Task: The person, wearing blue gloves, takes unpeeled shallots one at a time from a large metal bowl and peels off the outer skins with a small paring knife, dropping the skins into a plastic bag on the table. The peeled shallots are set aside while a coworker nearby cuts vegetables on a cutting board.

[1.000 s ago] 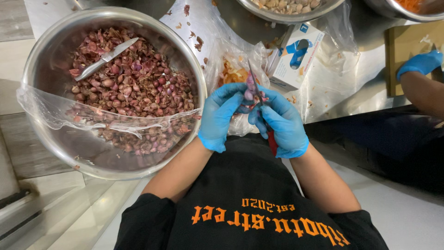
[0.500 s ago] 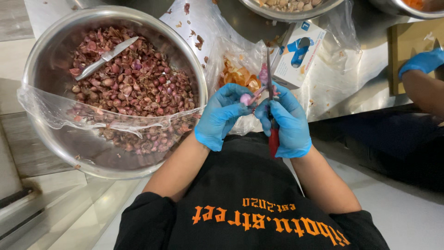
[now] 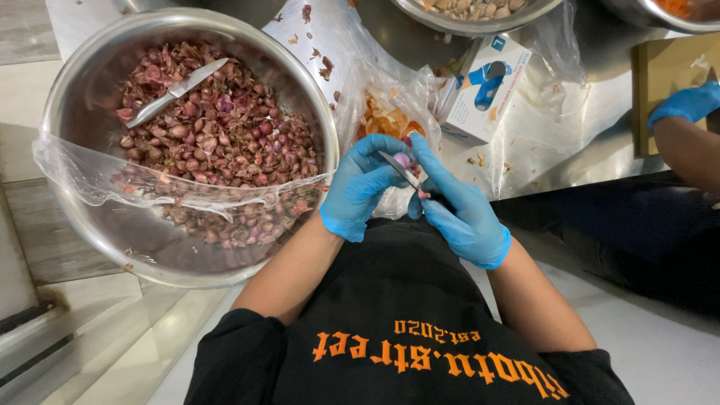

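Two hands in blue gloves, held close together just above the lap and touching: left hand (image 3: 360, 191), fingers curled round one small purple shallot (image 3: 403, 160); right hand (image 3: 459, 214), closed on the handle of one small knife (image 3: 399, 171), whose blade lies across the shallot between the two thumbs. One large steel bowl (image 3: 82, 112) to the left on the table (image 3: 592, 127), holding many red-purple shallots and loose skins, too many to count. One second knife (image 3: 174, 91), all metal, lying aslant on top of that heap, untouched. One sheet of clear plastic film (image 3: 90, 176) draped over the near rim of the large bowl, partly veiling its contents. One clear plastic bag (image 3: 390, 101) directly beyond the hands, holding orange and pale peelings; the hands cover its lower part. One white-and-blue carton of gloves (image 3: 480, 90) just right of the bag, lying on more clear plastic. One further steel bowl (image 3: 472, 19) at the top edge with pale peeled pieces, only part in view; one more bowl rim (image 3: 652, 19) at the top right corner, contents orange. One brown board (image 3: 667, 71) at the right edge. One other person's gloved hand (image 3: 686, 105) resting by that board, well apart from the two working hands.
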The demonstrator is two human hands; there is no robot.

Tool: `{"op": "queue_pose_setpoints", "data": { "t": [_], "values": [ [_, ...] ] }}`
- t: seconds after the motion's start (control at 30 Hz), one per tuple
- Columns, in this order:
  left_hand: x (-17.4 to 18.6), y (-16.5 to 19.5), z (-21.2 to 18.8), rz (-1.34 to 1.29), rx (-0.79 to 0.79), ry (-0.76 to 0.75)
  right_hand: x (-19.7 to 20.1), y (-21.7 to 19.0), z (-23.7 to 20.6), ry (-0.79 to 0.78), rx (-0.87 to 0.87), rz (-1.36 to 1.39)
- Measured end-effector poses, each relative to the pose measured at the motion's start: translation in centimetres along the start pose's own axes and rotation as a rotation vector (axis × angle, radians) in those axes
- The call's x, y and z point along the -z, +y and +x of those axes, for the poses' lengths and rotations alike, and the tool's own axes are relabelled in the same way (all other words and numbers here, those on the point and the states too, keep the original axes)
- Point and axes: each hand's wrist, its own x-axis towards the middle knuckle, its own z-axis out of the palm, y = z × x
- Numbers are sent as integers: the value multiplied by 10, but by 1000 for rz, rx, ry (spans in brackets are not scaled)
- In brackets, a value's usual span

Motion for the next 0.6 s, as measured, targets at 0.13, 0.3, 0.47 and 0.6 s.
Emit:
{"op": "queue_pose_setpoints", "data": {
  "t": [0.13,0.3,0.47,0.6],
  "values": [
    [1,-4,-1,16,-33,-134,-9,11,2,66,54,59],
    [21,-15,9,-197,79,36,-10,20,-5,284,-72,661],
    [34,-15,12,-190,87,125,-11,31,1,377,-44,636],
    [26,-21,4,15,89,92,-20,42,10,397,-66,367]
  ]
}}
